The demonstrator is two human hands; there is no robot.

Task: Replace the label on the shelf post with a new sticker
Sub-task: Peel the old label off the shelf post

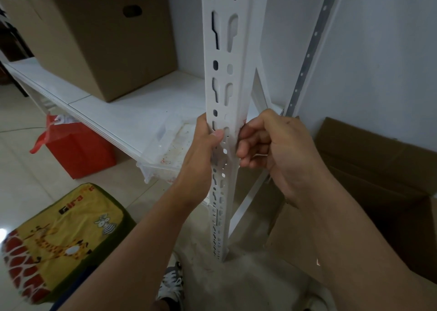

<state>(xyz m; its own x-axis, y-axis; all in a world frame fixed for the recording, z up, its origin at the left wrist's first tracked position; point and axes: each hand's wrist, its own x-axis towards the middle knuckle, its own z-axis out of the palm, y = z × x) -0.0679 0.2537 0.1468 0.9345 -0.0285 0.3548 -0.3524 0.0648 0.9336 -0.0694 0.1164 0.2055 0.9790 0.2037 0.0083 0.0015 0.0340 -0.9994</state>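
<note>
A white slotted metal shelf post runs from the top centre down to the floor. My left hand grips the post from its left side at mid height, with the thumb pressed across its front face. My right hand sits at the post's right edge, fingers curled and fingertips against the corner. A faint reddish smear shows on that edge by the fingertips. No label or sticker is plainly visible; the fingers hide that spot.
A large cardboard box stands on the white shelf board. A clear plastic tray juts off the shelf's edge. A red bag and a yellow giraffe cushion lie on the floor at left. Flattened cardboard leans at right.
</note>
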